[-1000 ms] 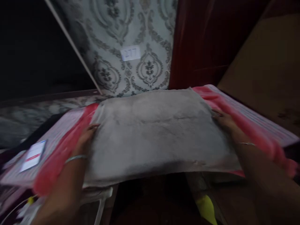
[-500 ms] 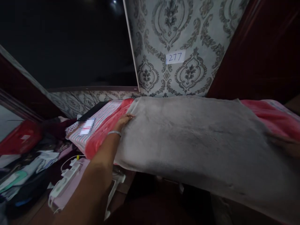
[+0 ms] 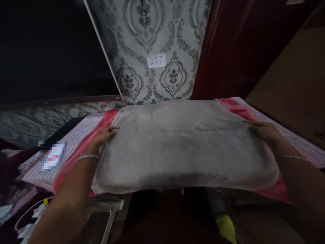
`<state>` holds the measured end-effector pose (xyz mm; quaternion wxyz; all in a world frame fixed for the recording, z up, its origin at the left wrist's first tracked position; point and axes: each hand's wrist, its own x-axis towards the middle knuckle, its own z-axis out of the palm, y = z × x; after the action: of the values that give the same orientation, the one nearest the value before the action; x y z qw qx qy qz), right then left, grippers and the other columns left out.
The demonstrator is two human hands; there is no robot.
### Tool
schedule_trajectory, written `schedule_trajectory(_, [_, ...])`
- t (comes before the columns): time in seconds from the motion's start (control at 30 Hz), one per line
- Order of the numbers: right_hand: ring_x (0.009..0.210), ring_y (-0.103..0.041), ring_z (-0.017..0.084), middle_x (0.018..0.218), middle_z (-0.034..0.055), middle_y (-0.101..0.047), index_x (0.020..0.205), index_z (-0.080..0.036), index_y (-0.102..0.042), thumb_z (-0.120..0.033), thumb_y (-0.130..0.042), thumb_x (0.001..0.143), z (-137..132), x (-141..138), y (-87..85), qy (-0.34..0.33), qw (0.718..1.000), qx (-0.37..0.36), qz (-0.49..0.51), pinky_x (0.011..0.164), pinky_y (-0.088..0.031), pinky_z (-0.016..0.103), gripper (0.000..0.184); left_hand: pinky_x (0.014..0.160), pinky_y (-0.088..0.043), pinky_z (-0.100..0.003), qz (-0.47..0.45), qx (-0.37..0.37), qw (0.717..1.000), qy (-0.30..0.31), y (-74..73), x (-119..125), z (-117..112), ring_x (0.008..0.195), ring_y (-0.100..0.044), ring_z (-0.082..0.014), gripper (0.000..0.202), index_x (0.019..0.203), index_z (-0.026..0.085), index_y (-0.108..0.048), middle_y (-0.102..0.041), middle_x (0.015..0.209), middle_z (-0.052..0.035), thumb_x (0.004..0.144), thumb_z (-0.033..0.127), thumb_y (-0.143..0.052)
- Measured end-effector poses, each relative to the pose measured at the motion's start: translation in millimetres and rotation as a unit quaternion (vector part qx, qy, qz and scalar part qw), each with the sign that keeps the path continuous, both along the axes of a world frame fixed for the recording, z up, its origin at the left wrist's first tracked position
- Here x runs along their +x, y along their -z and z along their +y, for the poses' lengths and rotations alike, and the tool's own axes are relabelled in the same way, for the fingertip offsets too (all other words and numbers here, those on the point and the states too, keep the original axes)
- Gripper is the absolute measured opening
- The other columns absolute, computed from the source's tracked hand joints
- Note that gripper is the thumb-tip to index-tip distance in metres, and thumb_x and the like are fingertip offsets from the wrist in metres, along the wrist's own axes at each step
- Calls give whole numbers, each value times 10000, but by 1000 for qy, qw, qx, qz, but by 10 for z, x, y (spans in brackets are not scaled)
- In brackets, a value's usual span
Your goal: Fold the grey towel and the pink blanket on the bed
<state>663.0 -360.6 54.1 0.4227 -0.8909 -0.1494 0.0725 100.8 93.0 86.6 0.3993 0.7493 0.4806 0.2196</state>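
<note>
A folded grey plush cloth lies flat across a red fleece cloth, which rests on a pink-and-white striped surface. My left hand lies with fingers stretched out on the grey cloth's left edge. On the cloth's right edge rests my right hand, fingers flat as well. Each wrist carries a thin bangle. Neither hand grips anything that I can see.
Damask-patterned wallpaper with a small white label reading 277 stands behind. A dark red panel rises at the right. A blurred card lies on the striped surface at the left. White cables and a yellow object sit low down.
The view swung left half a second ago, then back to centre. Both hands stay at the ends of the grey cloth, which now lies smoother and flatter.
</note>
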Motion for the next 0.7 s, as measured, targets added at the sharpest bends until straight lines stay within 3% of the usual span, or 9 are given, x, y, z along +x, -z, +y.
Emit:
schedule_trajectory(0.13, [747, -576, 188, 970, 121, -746, 1192, -103, -781, -91, -576, 815, -8, -33, -57, -27, 999, -30, -23, 829, -493, 337, 430, 1024, -530, -360, 67, 41, 997, 21, -126, 29, 34, 1145, -663, -289, 403, 989, 179, -779, -746, 1149, -106, 629, 359, -768])
schedule_trajectory(0.27, [767, -586, 184, 947, 95, -745, 1235, -94, -761, -93, -595, 828, -37, 28, -52, -28, 999, -24, -36, 830, -494, 318, 439, 1064, -501, -383, 85, 54, 994, 30, -109, 18, 166, 1180, -648, -301, 503, 1067, 153, -759, -728, 1243, -136, 618, 377, -718])
schedule_trajectory(0.37, [807, -613, 177, 985, 61, -749, 1287, -126, -736, -101, -601, 821, -85, 102, -54, -39, 998, -10, -42, 859, -507, 311, 486, 1090, -480, -402, 77, 58, 995, 16, -109, -3, 203, 1155, -656, -313, 499, 1031, 177, -768, -756, 1188, -118, 587, 391, -685])
schedule_trajectory(0.53, [867, -657, 202, 930, 27, -748, 1188, -164, -776, -105, -608, 744, -194, 228, -110, -100, 992, 5, -72, 880, -539, 328, 478, 1092, -491, -426, 81, 87, 993, -8, -254, 5, 56, 1129, -665, -330, 469, 954, 277, -799, -794, 1004, -33, 553, 450, -626])
schedule_trajectory(0.7, [836, -653, 194, 887, 23, -739, 1176, -165, -779, -122, -605, 752, -285, 238, -212, -139, 983, -38, -111, 861, -552, 335, 460, 1116, -480, -454, 111, 147, 983, -3, -427, -36, -152, 1172, -675, -354, 534, 967, 348, -806, -798, 1003, -3, 558, 558, -534])
